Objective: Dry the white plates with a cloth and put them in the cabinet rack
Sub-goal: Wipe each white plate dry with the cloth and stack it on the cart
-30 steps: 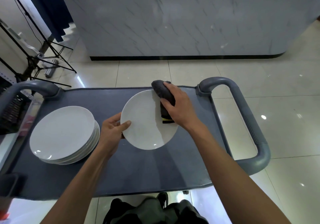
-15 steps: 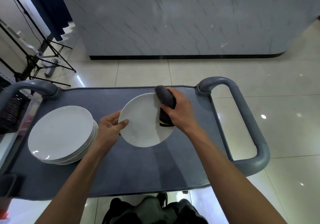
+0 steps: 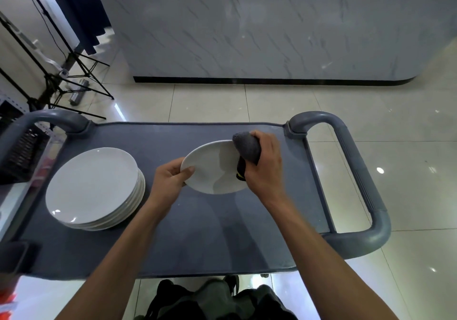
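Over grey cart [image 3: 173, 233], glossy white plate [image 3: 212, 168] tilted w/ dark cloth [image 3: 247, 146].

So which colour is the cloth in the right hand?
Dark grey cloth with a yellow tag, head view.

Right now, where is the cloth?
In the head view, the cloth is bunched in the right hand, pressed on the right rim of the plate that the left hand holds above the cart.
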`<state>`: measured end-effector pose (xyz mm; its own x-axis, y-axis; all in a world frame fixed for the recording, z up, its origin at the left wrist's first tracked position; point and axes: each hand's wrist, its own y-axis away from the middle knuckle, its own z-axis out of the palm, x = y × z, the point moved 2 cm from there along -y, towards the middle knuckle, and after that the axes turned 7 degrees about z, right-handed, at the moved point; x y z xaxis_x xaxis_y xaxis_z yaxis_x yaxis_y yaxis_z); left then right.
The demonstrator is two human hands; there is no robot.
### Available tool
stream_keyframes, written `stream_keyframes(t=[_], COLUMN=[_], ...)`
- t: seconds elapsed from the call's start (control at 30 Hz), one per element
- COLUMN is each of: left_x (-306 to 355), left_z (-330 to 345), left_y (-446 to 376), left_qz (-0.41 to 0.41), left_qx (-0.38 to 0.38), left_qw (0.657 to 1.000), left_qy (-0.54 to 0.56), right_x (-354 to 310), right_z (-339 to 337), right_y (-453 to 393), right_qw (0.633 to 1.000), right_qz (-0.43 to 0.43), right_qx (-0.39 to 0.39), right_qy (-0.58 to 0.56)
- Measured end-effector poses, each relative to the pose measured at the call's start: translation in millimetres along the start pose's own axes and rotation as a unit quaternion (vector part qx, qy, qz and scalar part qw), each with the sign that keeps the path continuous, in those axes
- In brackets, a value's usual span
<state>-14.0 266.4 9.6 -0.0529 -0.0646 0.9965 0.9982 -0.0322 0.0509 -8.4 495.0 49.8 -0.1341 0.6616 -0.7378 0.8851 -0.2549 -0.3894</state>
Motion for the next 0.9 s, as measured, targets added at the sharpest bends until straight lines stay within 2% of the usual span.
stream_keyframes(t=[0.13,0.23,0.3,0.4,0.53,0.73,0.9], left_x=[-1,-6,-8,-8,6,18,21], left_z=[-3,-10,-12,-7,3,14,17], left_y=[-2,1,6,13,11,8,9], left_qz=[-0.021,-0.073,-0.148,-0.262,-0.318,-0.339,-0.333], left_qx=[0.009,0.092,0.141,0.091,0.008,0.052,0.064], left_qw=[0.999,0.991,0.976,0.955,0.932,0.909,0.896], left_qy=[0.037,0.059,0.078,0.105,0.176,0.235,0.285], right_x=[-1,0,1,-2,-6,-9,-7], right_z=[-5,-8,-9,-9,-7,-4,-1], right_y=[0,-1,-1,0,5,17,26], right_qw=[0.998,0.997,0.995,0.994,0.991,0.986,0.986], right_qz=[-0.038,-0.044,-0.049,-0.063,-0.095,-0.152,-0.158], right_qx=[0.036,0.064,0.075,0.084,0.087,0.074,0.046], right_qy=[-0.017,-0.029,-0.031,-0.029,-0.018,0.004,0.016])
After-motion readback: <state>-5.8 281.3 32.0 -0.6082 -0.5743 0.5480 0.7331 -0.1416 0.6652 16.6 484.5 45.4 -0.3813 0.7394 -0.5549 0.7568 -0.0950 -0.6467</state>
